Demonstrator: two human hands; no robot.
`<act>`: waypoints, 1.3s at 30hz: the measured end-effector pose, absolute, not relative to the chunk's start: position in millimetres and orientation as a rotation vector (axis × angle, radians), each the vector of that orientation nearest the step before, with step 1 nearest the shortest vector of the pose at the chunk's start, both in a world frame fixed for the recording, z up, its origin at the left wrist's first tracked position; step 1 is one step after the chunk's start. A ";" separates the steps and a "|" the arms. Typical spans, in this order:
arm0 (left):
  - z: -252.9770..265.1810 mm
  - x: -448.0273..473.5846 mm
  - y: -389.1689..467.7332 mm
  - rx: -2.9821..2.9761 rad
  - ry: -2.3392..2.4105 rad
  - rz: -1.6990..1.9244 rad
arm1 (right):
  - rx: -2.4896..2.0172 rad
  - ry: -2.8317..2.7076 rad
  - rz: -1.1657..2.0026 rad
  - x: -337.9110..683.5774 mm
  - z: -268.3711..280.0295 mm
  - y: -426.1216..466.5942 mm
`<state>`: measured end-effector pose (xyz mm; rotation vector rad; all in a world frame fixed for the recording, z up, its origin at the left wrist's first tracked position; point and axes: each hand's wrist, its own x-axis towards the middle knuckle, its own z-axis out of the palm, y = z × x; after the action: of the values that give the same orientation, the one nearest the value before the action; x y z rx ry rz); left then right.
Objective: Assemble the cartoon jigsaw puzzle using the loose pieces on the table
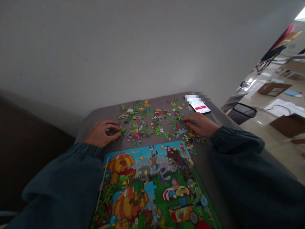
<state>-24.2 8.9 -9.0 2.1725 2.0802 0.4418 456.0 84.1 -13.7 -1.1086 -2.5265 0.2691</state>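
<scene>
My left hand (101, 132) is at the left of the loose jigsaw pieces (139, 125). Its thumb and fingers curve apart around a small cluster of pieces (122, 131), touching its edge. Over the right side of the spread, my right hand (200, 124) has its fingers stretched out and touching the pieces there; more pieces (196, 137) lie under and beside its palm. No piece is plainly lifted in either hand. Closest to me is a puzzle board (152, 183) with a printed cartoon scene of pumpkins, a zombie head and a food cart. A patch of joined pieces (130, 203) rests on its lower left.
A phone (201, 107) with a lit screen lies at the back right of the grey cloth-covered table (100, 114). A pale wall (143, 54) rises right behind the table. Cardboard boxes (274, 88) and chairs stand on the floor to the right.
</scene>
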 end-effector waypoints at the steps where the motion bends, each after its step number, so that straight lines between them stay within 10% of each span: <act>1: -9.2 -25.0 8.2 2.172 2.082 0.435 | -1.108 -2.528 0.270 456.2 -13.7 84.3; 27: -2.0 -13.9 1.5 2.292 2.103 0.504 | -1.095 -2.537 0.234 458.9 -15.3 86.1; 39: 14.1 -36.5 -0.8 2.104 2.559 1.266 | -1.097 -2.564 0.268 461.0 -16.1 88.0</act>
<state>-36.5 -0.8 14.1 2.1038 2.5592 1.2659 461.0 88.0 -16.1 -1.0973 -2.5636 0.2683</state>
